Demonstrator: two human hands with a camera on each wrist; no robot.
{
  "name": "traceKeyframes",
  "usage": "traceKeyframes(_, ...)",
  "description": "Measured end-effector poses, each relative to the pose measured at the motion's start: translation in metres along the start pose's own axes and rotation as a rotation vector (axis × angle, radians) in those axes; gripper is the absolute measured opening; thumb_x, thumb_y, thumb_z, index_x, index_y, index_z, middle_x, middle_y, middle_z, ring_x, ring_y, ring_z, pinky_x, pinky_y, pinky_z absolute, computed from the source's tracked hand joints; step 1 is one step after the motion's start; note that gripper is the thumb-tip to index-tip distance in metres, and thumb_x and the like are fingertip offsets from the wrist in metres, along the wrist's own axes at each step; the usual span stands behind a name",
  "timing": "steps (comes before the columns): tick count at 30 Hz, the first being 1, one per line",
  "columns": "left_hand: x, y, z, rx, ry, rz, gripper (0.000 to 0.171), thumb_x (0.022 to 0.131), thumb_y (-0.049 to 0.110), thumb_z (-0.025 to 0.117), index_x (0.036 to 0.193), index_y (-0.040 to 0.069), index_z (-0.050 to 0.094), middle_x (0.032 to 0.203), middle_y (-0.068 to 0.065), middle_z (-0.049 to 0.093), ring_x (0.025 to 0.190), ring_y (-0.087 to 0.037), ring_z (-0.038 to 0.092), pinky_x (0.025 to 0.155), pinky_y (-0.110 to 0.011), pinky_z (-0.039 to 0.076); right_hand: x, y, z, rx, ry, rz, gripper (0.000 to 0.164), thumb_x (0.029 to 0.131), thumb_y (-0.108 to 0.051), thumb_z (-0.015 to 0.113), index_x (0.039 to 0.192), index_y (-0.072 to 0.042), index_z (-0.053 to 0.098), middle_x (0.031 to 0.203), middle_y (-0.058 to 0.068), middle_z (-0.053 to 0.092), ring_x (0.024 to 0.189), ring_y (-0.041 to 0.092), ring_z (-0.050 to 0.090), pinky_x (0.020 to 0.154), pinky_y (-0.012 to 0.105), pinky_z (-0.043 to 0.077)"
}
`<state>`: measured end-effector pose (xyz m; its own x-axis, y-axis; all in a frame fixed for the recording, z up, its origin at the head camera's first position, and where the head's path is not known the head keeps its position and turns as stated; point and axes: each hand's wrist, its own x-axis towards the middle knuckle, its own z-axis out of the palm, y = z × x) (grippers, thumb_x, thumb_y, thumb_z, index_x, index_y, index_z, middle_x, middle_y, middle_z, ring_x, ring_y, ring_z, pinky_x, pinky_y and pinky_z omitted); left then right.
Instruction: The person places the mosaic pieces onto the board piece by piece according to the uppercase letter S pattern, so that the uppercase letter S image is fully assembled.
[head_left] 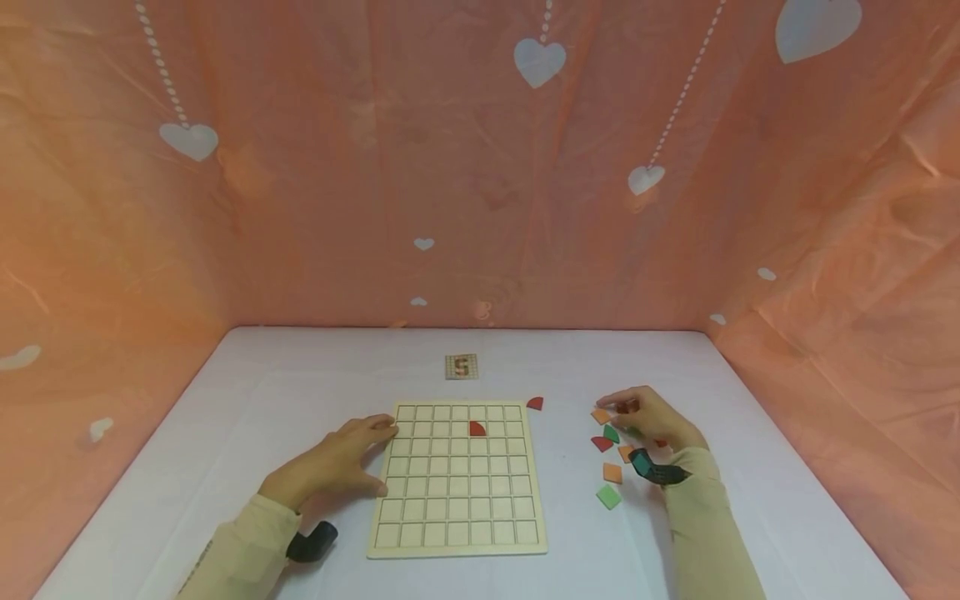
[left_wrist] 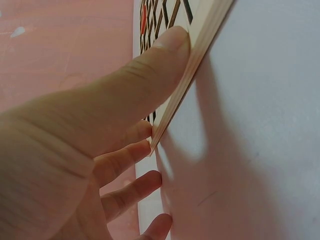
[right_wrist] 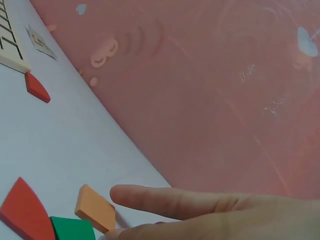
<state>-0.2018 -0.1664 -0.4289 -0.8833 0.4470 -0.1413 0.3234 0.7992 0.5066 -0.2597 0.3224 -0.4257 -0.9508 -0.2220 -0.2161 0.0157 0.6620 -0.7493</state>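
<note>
1. Progress looks early: one glossy red quarter-circle piece [head_left: 477, 429] sits in a cell of the pale wooden gridded board [head_left: 437, 486], the only piece seen on it
2. Apparently left: a second red quarter-circle [head_left: 536, 404] just beside the board's far right corner, plus the loose orange, green and red pieces [head_left: 612, 473] farther right
3. Left hand [head_left: 330, 460]: fingers spread, thumb touching the board's left edge
4. Right hand [head_left: 654, 419]: fingertips at an orange four-sided tile [head_left: 601, 416]; whether they pinch it, I cannot tell
5. Beyond the board lies a small patterned card [head_left: 461, 367]
</note>
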Motion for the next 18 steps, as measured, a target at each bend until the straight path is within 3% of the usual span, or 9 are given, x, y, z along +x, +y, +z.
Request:
traceKeyframes(5,0.0003,-0.0008,0.0005,-0.005,-0.001,0.004,0.089,0.072,0.028,0.09,0.147,0.002,0.05,0.16,-0.019,0.039,0.148,-0.046,0.033,0.117,-0.07,0.028,0.001,0.0002,0.0031,0.058,0.006,0.032,0.031,0.094,-0.001,0.064,0.124,-0.005,0.072,0.118,0.015,0.063,0.09,0.022,0.046,0.061,0.024,0.039)
traceKeyframes(11,0.0007,-0.0019,0.0014,0.0,0.007,0.004,0.089,0.072,0.029,0.089,0.147,0.003,0.05,0.16,-0.019,0.04,0.148,-0.046,0.033,0.116,-0.073,0.028,0.0002,-0.0044,0.0061,0.057,0.022,0.053,0.031,0.092,0.0,0.066,0.122,-0.004,0.073,0.122,0.015,0.061,0.104,0.025,0.048,0.073,0.025,0.043)
traceKeyframes(16,0.0008,-0.0018,0.0011,-0.001,0.01,0.003,0.089,0.072,0.029,0.089,0.147,0.002,0.05,0.159,-0.02,0.04,0.147,-0.046,0.033,0.115,-0.074,0.027,0.0007,-0.0068,0.0053,0.032,0.016,0.038,0.029,0.093,0.001,0.064,0.12,-0.003,0.073,0.097,0.011,0.058,0.08,0.022,0.046,0.06,0.026,0.038)
traceKeyframes(18,0.0013,-0.0016,0.0009,-0.005,0.009,0.005,0.089,0.072,0.028,0.089,0.147,0.002,0.05,0.159,-0.02,0.04,0.148,-0.046,0.033,0.115,-0.075,0.026,0.0013,-0.0069,0.0049,0.026,0.026,0.043,0.028,0.093,0.0,0.064,0.12,-0.004,0.073,0.097,0.01,0.058,0.078,0.02,0.046,0.059,0.025,0.038)
